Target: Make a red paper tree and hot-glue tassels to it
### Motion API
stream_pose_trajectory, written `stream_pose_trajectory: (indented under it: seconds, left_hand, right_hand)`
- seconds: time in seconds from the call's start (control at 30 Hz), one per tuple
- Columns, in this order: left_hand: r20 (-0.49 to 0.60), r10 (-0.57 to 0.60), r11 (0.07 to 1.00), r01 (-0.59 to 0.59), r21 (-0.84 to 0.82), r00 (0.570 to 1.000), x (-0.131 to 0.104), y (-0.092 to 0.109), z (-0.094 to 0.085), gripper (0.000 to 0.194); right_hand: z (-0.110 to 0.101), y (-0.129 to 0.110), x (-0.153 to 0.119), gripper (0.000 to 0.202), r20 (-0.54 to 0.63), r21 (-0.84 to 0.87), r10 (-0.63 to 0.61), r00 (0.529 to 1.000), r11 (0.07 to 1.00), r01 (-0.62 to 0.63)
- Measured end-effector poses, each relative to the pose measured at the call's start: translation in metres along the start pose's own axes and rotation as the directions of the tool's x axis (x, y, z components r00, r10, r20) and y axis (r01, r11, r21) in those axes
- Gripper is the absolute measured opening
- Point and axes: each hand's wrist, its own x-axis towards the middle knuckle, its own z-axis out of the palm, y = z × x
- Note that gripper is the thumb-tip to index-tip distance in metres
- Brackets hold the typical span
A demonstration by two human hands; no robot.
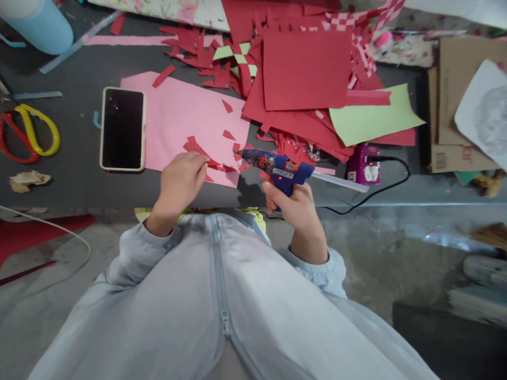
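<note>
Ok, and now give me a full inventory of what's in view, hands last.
Bottle: one, blue, upper left
Scissors: one, red and yellow handles, far left
Crumpled scrap: one, beige, left
Phone: one, dark screen, pale edge, left of centre
Pink sheet: one, partly under phone
Red sheets: several, stacked, upper centre
Red scraps: many, around the sheets
Checkered strips: several, pink-white, top
Green sheet: one, right of centre
Purple box: one, black cord attached
Cardboard: brown, count unclear, right
Printed page: one, white, far right
Table: one, dark grey
Glue gun: one, blue, in right hand
Left hand: one, bare, pinching a red piece
Right hand: one, bare
</note>
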Motion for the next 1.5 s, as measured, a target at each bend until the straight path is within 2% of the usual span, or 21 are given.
stream_pose_trajectory:
  seconds: [0.13,0.37,0.7,0.87,1.2,1.5]
  left_hand:
    - [0.028,0.062,0.995,-0.064,0.082,0.998,-0.003,0.001,0.0,0.029]
    - [0.041,0.104,0.978,-0.11,0.175,0.994,-0.007,0.004,0.001,0.03]
    - [0.058,0.197,0.94,-0.205,0.272,0.979,-0.009,0.003,0.001,0.033]
    - [0.092,0.19,0.935,-0.208,0.286,0.978,-0.01,0.003,0.002,0.033]
    - [0.112,0.176,0.937,-0.201,0.285,0.978,-0.01,0.004,0.0,0.034]
    - [0.094,0.187,0.932,-0.207,0.296,0.978,-0.01,0.006,0.0,0.031]
  right_hand:
    - [0.0,0.001,-0.001,0.037,0.014,0.164,0.044,0.999,0.986,-0.045]
    - [0.001,-0.002,-0.001,0.033,0.011,0.197,0.072,0.997,0.978,-0.072]
    - [0.003,0.007,-0.001,0.035,0.011,0.241,0.069,0.998,0.968,-0.07]
    - [0.004,0.005,-0.002,0.031,-0.003,0.254,0.073,0.997,0.965,-0.07]
    - [0.003,0.002,-0.002,0.036,-0.007,0.223,0.049,0.999,0.974,-0.046]
    - [0.005,0.008,-0.001,0.034,-0.001,0.236,0.049,0.999,0.971,-0.048]
